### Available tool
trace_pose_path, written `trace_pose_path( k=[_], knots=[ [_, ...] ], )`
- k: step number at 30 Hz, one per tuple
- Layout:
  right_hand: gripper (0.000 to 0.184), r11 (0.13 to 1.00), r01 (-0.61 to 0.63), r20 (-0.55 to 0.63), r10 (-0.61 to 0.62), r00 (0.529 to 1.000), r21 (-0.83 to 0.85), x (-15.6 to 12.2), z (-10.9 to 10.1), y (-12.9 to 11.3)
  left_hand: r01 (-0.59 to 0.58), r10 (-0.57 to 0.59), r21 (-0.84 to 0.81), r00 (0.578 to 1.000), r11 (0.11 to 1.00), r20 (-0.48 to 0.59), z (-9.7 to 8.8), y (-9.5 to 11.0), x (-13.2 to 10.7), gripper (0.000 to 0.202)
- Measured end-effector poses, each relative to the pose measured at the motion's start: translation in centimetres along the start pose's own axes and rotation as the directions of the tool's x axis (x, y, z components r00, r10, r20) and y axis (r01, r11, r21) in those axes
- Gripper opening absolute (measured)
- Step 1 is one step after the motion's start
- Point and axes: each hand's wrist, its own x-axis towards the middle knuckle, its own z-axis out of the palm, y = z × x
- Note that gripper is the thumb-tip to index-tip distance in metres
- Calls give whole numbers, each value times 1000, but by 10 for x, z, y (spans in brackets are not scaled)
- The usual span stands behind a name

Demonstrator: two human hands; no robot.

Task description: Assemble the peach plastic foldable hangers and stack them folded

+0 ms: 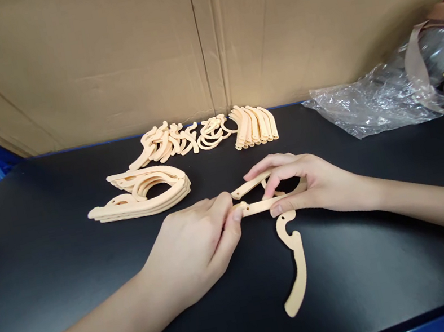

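In the middle of the black table, a partly assembled beige folding hanger [258, 206] is held between both hands. My left hand [195, 245] is closed, with thumb and fingers pinching the hanger's left end near a small hole. My right hand [314, 181] grips its two arms from the right, thumb on the near arm and fingers over the far one. Fingers partly cover a curved hook piece between the arms. Just below my right hand lies a loose hanger arm [300, 266] with a notched, curved top.
A stack of folded hangers [168, 201] lies left of my hands. Behind are piled notched arms [160, 145], ring-like hooks [212, 133] and a row of curved arms [253, 126]. Clear plastic wrapping [374, 105] is at the right, cardboard [121, 58] at the back.
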Motion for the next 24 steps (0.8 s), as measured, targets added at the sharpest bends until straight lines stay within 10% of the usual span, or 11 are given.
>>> trace_pose_path(
  k=[24],
  knots=[
    [18, 962, 116, 91, -96, 991, -248, -1, 0, 1, -181, 175, 218, 984, 959, 47, 3, -14, 4, 45]
  ],
)
